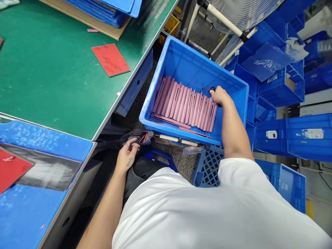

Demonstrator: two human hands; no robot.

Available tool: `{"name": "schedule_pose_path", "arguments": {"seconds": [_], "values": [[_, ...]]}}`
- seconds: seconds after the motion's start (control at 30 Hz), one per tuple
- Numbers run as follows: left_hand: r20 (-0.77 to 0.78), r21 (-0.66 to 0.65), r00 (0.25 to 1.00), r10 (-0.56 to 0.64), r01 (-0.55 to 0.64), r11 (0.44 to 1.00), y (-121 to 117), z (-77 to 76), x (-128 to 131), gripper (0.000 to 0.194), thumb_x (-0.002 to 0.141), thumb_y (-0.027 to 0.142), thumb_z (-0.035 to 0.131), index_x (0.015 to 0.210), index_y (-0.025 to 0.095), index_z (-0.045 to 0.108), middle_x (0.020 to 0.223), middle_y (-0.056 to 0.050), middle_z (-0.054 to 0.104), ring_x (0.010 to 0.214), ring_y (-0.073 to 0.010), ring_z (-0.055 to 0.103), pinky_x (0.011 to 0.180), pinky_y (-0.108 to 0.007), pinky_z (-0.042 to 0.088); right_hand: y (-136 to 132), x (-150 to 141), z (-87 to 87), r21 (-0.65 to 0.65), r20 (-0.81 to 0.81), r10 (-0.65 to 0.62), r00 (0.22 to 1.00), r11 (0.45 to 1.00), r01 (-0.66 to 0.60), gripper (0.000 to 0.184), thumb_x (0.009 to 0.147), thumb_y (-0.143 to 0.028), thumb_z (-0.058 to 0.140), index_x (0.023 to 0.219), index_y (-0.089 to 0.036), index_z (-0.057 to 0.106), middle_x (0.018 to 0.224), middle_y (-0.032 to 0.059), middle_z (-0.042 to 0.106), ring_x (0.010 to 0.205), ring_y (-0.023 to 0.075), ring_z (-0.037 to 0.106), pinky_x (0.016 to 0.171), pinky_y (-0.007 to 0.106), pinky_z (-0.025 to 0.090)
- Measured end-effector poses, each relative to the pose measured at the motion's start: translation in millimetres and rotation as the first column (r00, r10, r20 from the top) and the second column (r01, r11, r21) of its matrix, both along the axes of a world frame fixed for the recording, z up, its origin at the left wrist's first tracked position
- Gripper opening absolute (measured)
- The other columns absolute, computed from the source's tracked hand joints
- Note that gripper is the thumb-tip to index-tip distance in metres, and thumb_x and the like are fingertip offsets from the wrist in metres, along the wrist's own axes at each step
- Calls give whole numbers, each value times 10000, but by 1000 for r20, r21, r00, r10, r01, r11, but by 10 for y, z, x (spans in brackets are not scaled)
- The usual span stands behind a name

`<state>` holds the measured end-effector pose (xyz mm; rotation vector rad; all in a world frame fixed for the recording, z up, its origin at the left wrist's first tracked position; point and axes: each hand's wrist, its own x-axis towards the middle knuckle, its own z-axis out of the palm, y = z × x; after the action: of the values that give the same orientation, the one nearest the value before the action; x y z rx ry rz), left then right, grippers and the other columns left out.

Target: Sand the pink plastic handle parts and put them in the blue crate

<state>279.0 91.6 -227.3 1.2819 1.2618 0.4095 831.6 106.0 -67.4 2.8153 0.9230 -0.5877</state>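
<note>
The right hand is down inside the crate, fingers curled closed around a dark looped object - perhaps a scissor handle, though the hand hides most of it. Just beneath and to the hand's left, pink strips stand on edge in a packed row, touching the fingers' side of the load, with a few more pink strips lying flat along the crate wall nearest the body. The blue plastic crate surrounds all of this and sits between the two hands.

The left hand, lower and outside the crate, is gripping a dark bundle with some red in it, its fingers closed on the bundle just below the crate's near corner.

Farther left of that hand, a blue-topped table carries a red sheet and a grey sheet. Beyond it lies a green workbench with a loose red card and a stack of blue sheets on cardboard. To the right of the right hand, stacked blue crates fill the view - and past the crate's far end stand the white legs of a fan.
</note>
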Motion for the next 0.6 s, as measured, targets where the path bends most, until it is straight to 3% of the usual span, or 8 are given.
{"name": "schedule_pose_path", "arguments": {"seconds": [0.17,0.27,0.4,0.5,0.6], "values": [[-18,-28,999,-36,35,999,24,-7,29,822,855,746,715,1401,133,667,977,-78,763,862,-226,741,948,-407,609,-289,106,-37,-21,-24,-19,1000,1000,19,381,1215,-345,486,1392,-12,547,1348,316,687,1102,269,681,981,375,528],[-15,-47,1000,-23,22,999,38,-29,52,854,835,766,725,1399,128,668,985,-81,763,859,-226,739,944,-407,606,-231,92,-94,-16,-35,-1,999,1000,0,390,1217,-351,494,1391,-3,528,1358,325,683,1086,257,667,991,379,511],[-12,-60,1000,-13,12,998,54,-50,85,839,831,749,732,1389,125,674,966,-75,757,856,-223,733,942,-405,596,5,-94,-106,7,-17,53,998,999,-53,406,1206,-364,499,1418,-17,508,1407,330,653,1174,318,669,1034,422,512],[-18,-71,1000,-17,16,997,65,-40,117,818,835,724,735,1386,123,675,957,-68,752,848,-217,730,948,-405,597,196,-481,-128,93,-75,256,964,964,-249,362,1195,-439,493,1371,-128,553,1266,212,725,1125,355,702,1001,449,548],[-26,-88,1000,-15,13,996,74,-8,140,817,831,701,743,1389,110,667,972,-76,754,854,-218,734,946,-406,606,238,-890,-134,172,-164,509,845,858,-484,323,1172,-491,505,1271,-192,574,1009,128,728,917,353,712,891,474,577]]}}
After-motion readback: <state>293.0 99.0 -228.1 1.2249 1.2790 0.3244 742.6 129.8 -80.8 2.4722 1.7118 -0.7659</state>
